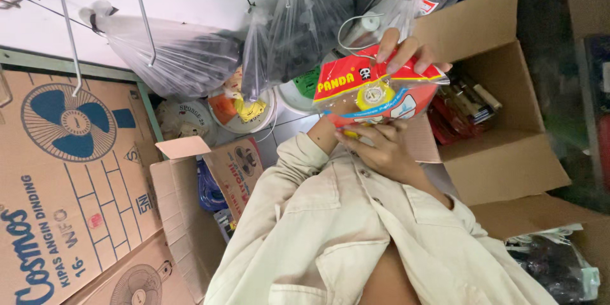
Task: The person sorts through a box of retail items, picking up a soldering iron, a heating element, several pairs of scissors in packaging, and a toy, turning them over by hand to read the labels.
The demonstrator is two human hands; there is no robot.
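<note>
Red-and-clear plastic packet [375,92] with a yellow roll inside is being gripped by both hands [381,146], the upper hand [406,51] pinching its two-o'clock corner, above an open cardboard box [502,121], suggesting inspection; next likely needs a steady grip.

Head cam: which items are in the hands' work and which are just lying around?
In hand:
- clear plastic packet with red header and yellow roll inside
- left hand, gripping its top edge
- right hand, at its lower edge

Lying about:
- open brown cardboard box
- tied clear plastic bags
- printed fan carton
</note>
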